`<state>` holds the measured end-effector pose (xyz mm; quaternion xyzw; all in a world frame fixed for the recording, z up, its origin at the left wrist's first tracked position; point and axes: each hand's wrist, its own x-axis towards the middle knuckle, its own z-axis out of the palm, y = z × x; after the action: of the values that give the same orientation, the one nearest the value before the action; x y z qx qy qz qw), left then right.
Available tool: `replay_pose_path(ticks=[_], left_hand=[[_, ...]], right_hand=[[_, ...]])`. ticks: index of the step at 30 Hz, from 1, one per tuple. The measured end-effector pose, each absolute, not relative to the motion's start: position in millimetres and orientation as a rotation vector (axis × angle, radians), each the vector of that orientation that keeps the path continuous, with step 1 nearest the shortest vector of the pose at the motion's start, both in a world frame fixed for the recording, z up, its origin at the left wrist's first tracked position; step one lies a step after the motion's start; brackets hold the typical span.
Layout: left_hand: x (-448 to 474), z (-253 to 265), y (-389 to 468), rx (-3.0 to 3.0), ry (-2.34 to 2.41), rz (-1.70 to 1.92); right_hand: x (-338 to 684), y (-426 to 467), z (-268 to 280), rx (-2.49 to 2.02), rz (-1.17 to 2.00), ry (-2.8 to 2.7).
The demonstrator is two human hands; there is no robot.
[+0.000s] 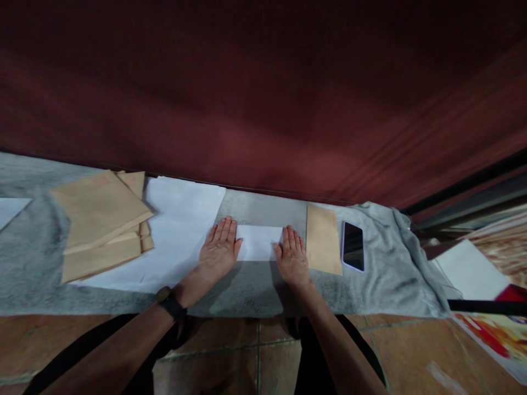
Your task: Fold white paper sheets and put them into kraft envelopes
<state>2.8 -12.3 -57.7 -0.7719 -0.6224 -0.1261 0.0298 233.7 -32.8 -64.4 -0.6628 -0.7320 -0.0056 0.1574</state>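
A narrow white folded-looking sheet of paper (260,243) lies flat on the grey cloth (251,285) in front of me. My left hand (219,247) rests flat on the sheet's left end, fingers stretched out and thumb apart. On its right end lies my right hand (292,255), also flat with the fingers extended. Just right of that hand is a brown paper envelope (323,238). To the left, larger white sheets (181,225) lie partly under several brown envelopes (101,206) in a loose, overlapping pile.
A phone (353,247) with a dark screen lies right of the single envelope. Another white sheet (11,211) shows at the far left edge. A dark red panel (255,109) rises behind the cloth. Tiled floor (222,356) lies below the near edge.
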Motion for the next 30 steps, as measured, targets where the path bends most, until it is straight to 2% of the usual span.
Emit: replay_pose_path(ticks=[8,18,30], left_hand=[[5.6,-58.2,-14.0,-2.393,-1.906,-0.500],[39.4,-57.3,-51.6,-2.761,-1.536,-0.461],[29.6,-54.5,-50.6,-2.723,-1.545,-0.434]], right_hand=[[238.1,-31.0,-67.4,-1.881,-0.007,-2.029],[213.4,-40.3,-59.8,-1.603,0.170,-2.284],[222.3,-38.4,-68.8,-1.671,0.001,-2.235]])
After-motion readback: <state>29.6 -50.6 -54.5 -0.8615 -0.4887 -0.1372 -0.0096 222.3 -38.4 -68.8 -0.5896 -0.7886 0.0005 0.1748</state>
